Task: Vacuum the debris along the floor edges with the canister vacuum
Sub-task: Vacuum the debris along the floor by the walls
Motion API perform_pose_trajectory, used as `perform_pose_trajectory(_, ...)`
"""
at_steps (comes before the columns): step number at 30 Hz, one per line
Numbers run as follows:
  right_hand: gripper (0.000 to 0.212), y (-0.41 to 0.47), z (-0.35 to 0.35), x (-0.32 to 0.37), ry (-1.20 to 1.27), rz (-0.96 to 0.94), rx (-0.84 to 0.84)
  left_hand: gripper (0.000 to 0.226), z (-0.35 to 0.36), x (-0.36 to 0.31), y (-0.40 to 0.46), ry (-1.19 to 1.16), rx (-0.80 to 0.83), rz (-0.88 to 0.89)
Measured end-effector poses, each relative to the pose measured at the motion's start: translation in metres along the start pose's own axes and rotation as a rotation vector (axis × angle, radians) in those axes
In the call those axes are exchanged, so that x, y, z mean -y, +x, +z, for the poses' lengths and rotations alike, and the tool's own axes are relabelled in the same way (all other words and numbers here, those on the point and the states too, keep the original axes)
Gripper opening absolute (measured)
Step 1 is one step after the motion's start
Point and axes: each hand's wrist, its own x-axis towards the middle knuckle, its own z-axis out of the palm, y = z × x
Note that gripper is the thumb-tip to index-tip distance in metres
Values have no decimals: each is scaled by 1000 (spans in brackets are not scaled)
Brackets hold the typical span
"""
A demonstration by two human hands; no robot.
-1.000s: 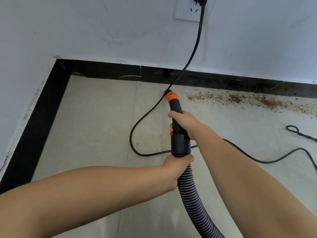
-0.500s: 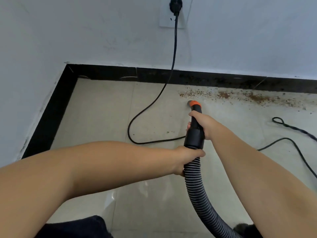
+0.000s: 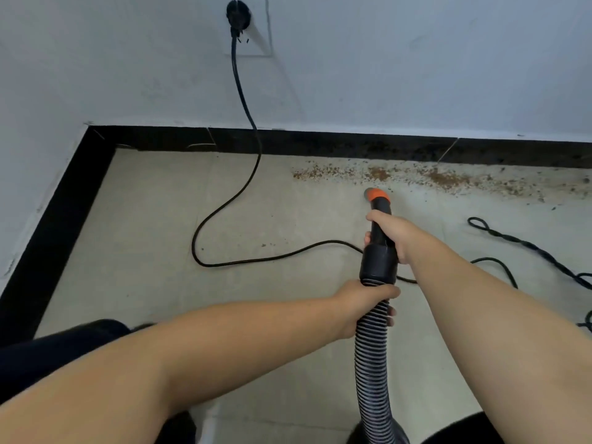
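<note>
A black vacuum nozzle with an orange tip (image 3: 377, 195) points at the floor just short of a band of brown debris (image 3: 432, 179) along the black baseboard (image 3: 320, 142). My right hand (image 3: 389, 232) grips the black nozzle tube above its wide collar. My left hand (image 3: 365, 302) grips the ribbed grey hose (image 3: 373, 373) right below the collar. The hose runs down out of the bottom of the view. The canister itself is not visible.
A black power cord (image 3: 243, 100) hangs from a plug in the wall socket (image 3: 238, 16), loops over the tiled floor and passes under the nozzle. More twisted cord (image 3: 525, 245) lies at the right. The room corner is at the left. Dark trouser legs show at the bottom.
The nozzle has moved right from beside the cord to the left end of the debris band, both hands holding it as before. The view shifted right too.
</note>
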Motion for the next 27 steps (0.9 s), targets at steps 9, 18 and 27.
perform_pose_trajectory(9,27,18,44,-18,8,-125,-85,16,-47,19,24,-55,63,-28)
perform_pose_trajectory(18,36,11,88,-4,-302,-270,-37,18,-55,20,19,-222,-35,17)
perform_pose_trajectory(27,54,19,82,3,-292,-250,-107,17,-57,12,24,-204,7,16)
